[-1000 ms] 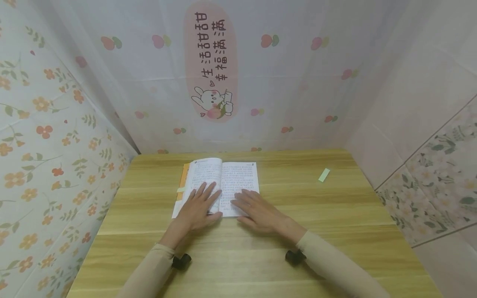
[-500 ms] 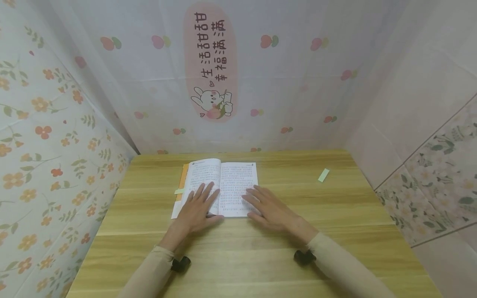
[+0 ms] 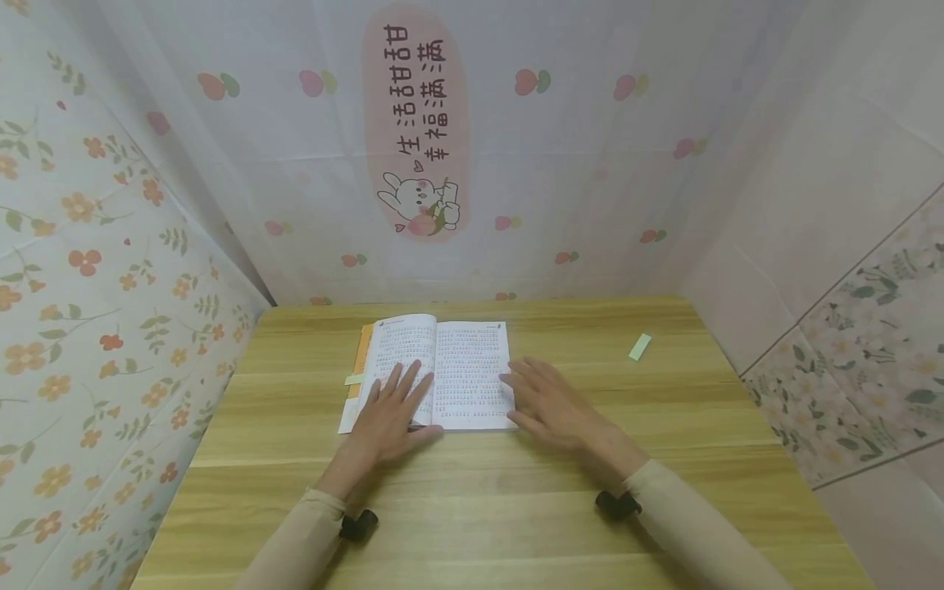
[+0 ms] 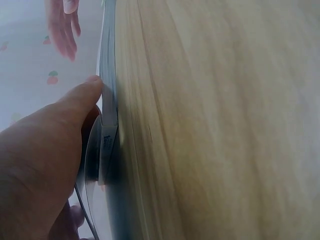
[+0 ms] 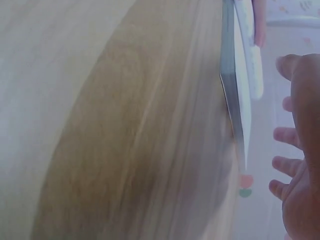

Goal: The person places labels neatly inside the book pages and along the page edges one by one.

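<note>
Book (image 3: 472, 377) open, left hand (image 3: 388, 416) spread on it; right hand (image 3: 558, 407) loosely spread near right edge.

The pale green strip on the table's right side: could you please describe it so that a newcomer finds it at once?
On the wooden table, look to the right of the open book, past the right hand. A small pale green strip lies there at a slant. Unlike the similar light tab at the book's left edge, it lies alone.

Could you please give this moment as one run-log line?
left hand: resting on open book, left side | right hand: hovering by book's right edge, holding nothing | pale green strip: on table, right of book
</note>
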A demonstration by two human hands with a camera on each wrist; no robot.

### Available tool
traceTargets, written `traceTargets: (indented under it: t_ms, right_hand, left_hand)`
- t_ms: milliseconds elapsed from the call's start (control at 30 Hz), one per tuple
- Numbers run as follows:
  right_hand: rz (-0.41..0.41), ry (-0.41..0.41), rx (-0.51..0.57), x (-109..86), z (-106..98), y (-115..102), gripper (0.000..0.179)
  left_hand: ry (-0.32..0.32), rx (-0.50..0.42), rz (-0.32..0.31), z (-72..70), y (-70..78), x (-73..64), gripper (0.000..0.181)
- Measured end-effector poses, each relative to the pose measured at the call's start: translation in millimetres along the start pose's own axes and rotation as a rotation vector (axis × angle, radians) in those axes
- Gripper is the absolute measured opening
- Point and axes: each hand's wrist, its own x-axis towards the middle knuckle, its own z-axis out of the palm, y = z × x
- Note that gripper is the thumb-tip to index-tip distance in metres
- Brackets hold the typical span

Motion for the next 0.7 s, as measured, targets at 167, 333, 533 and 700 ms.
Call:
traceTargets:
  t_ms: [167, 333, 533, 700]
  right_hand:
    - [0.006, 0.019, -0.012, -2.8, -4, 7, 0.070]
    - [0.016, 0.054, -0.036, -6.9, -8, 14, 0.070]
    - [0.046, 0.070, -0.050, -13.6, -17, 25, 0.072]
    - [0.070, 0.093, -0.051, -18.7, -20, 40, 0.070]
  left_hand:
    - [0.000, 0.002, -0.005, -0.1, 0.4, -0.7, 0.098]
    - [0.004, 0.017, -0.001, 0.2, 0.0, -1.1, 0.098]
    - [0.010, 0.023, 0.000, 1.0, -0.8, -0.9, 0.098]
    - [0.013, 0.019, 0.004, 1.6, -0.9, -0.8, 0.097]
